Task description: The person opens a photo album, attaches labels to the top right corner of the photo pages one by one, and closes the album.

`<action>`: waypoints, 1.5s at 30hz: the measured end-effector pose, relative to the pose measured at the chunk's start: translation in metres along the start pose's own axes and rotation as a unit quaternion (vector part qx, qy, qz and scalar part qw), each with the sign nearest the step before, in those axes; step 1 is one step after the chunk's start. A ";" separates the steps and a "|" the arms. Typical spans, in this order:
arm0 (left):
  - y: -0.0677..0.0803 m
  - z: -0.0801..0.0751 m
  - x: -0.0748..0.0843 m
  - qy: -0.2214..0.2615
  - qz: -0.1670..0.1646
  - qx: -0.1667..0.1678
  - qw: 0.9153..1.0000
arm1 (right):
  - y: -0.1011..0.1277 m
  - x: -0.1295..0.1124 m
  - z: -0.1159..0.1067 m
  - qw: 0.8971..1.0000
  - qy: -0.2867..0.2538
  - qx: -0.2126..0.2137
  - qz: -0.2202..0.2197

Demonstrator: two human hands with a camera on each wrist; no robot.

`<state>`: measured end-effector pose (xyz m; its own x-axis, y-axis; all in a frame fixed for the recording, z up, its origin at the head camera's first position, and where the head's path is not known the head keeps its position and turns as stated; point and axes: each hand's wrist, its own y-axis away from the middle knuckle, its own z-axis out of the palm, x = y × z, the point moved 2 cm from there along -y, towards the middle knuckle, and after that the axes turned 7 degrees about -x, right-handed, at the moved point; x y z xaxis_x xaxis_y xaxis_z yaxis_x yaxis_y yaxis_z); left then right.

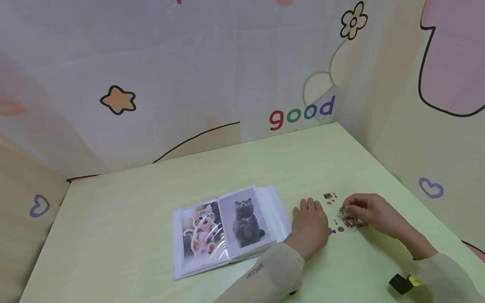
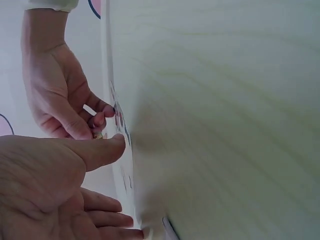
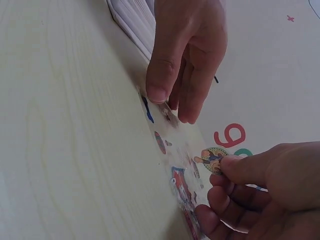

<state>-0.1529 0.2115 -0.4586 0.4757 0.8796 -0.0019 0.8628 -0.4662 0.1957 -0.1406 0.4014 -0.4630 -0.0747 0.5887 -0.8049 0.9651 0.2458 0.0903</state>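
The pale green wooden tabletop (image 2: 225, 100) fills the right of the frame, seen edge-on. A thin clear sticker sheet with small red and blue motifs (image 2: 120, 122) lies along it. The left hand (image 2: 55, 185) presses its straight thumb on the sheet. The right hand (image 2: 60, 95) pinches a small round sticker (image 2: 97, 135) just above that thumb.

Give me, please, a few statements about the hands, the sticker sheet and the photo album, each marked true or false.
1. The right hand pinches a small round sticker. True.
2. The left hand grips the photo album. False: it rests flat on the clear sticker sheet, beside the album.
3. The album lies open, showing two cat photos. True.
4. The album lies to the right of both hands. False: it lies to their left.
5. The sticker sheet lies on the green table. True.
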 end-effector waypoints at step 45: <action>0.094 -0.034 -0.160 0.205 0.034 0.158 0.965 | -0.056 -0.082 0.018 0.988 0.057 0.034 -0.138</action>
<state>-0.1539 0.0299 -0.4071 0.4815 0.7789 0.4018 0.8717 -0.4733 -0.1269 -0.1838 0.3254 -0.4124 -0.3608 0.5904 -0.7220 0.9187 0.3583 -0.1662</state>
